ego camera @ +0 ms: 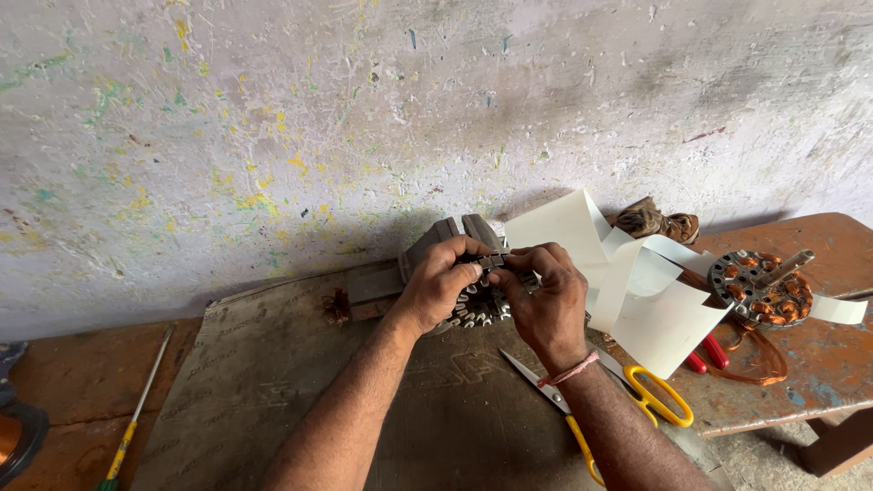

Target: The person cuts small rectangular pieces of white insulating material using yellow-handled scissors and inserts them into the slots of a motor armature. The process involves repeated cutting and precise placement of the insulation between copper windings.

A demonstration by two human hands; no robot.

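My left hand [435,284] and my right hand [544,300] meet over a round grey metal stator core [477,304] with slotted teeth, held upright above a grey board [273,382]. Both hands pinch a small strip of pale insulating paper [492,261] at the core's top edge. The core's lower teeth show between my wrists; its upper part is hidden by my fingers. A pink thread band circles my right wrist.
Curled white paper strips [627,291] lie to the right. Yellow-handled scissors [627,400] rest by my right forearm. A wound stator with copper coils [759,284], red-handled pliers [709,355] and copper wire sit on the wooden bench at right. A screwdriver [136,414] lies left.
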